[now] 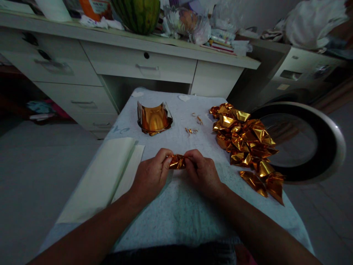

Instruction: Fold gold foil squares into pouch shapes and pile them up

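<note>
A small piece wrapped in shiny gold foil (177, 162) is stretched between my two hands over the middle of the cloth-covered table. My left hand (153, 171) pinches its left end between thumb and fingers. The right end is gripped in the same way by my right hand (202, 173). Beyond my hands lie several thin gold twist ties (191, 131). A curled stack of gold foil sheets (154, 118) stands at the far left of the table. What is inside the wrapped foil is hidden.
A heap of gold foil-wrapped pieces (242, 134) covers the table's right side. White paper sheets (96, 180) lie at the left. Behind is a white drawer counter (173, 68) bearing a watermelon (136, 14). A washing machine's open round door (331, 143) stands close to the right edge.
</note>
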A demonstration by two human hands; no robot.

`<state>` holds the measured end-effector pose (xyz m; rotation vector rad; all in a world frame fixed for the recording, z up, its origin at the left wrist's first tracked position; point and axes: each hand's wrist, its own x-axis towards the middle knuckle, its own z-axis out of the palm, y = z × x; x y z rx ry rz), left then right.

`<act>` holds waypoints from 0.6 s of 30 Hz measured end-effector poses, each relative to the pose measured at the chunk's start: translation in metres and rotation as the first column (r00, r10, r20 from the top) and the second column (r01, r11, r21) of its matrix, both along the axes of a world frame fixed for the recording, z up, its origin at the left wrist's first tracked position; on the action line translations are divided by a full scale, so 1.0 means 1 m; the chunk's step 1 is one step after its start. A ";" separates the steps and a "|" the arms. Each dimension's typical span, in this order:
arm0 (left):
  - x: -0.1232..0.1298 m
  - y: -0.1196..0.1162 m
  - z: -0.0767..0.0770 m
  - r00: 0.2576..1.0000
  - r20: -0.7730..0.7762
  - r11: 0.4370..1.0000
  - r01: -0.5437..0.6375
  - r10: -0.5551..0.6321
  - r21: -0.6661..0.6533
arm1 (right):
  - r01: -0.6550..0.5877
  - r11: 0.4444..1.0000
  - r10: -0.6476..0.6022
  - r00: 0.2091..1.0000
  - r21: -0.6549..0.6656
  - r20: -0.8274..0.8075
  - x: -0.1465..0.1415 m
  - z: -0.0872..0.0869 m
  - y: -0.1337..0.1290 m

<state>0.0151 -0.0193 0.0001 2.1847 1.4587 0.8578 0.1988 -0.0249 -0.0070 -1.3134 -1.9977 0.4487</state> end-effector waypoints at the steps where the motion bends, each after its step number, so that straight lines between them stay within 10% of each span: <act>1: 0.000 0.000 0.000 1.000 -0.008 1.000 0.008 -0.009 -0.003 | -0.001 1.000 0.001 1.000 -0.008 -0.002 0.000 0.000 0.000; 18: -0.002 0.002 -0.007 0.994 -0.078 0.997 0.069 -0.071 -0.032 | -0.017 1.000 0.015 0.998 0.020 0.064 -0.001 0.000 -0.002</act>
